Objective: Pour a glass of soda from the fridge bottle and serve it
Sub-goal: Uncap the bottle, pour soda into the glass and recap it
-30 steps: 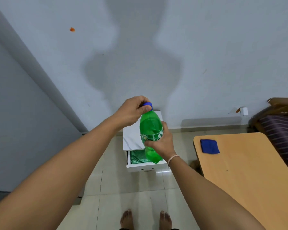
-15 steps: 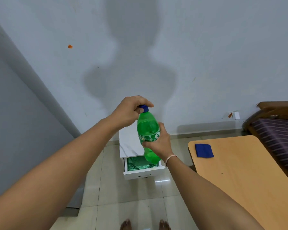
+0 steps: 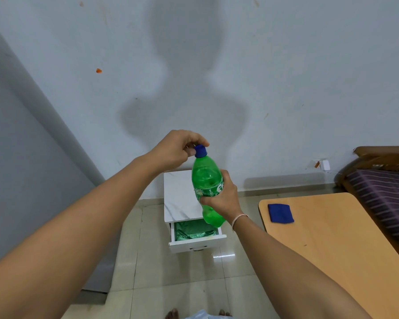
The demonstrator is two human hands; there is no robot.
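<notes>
I hold a green plastic soda bottle (image 3: 206, 178) in the air in front of me, slightly tilted. My right hand (image 3: 221, 198) is wrapped around its lower body and label. The fingers of my left hand (image 3: 177, 149) pinch the blue cap (image 3: 200, 151) on its neck. No glass is in view.
Below the bottle stands a small white cabinet (image 3: 182, 196) with its drawer (image 3: 197, 240) pulled out, green material inside. A wooden table (image 3: 346, 240) with a blue cloth (image 3: 281, 213) is on the right. Behind it is a striped bed (image 3: 387, 194). A grey panel (image 3: 21, 169) fills the left.
My view has tipped upward a little, so my feet have nearly left the frame. My left fingers have shifted around the cap. The bottle stays in both hands.
</notes>
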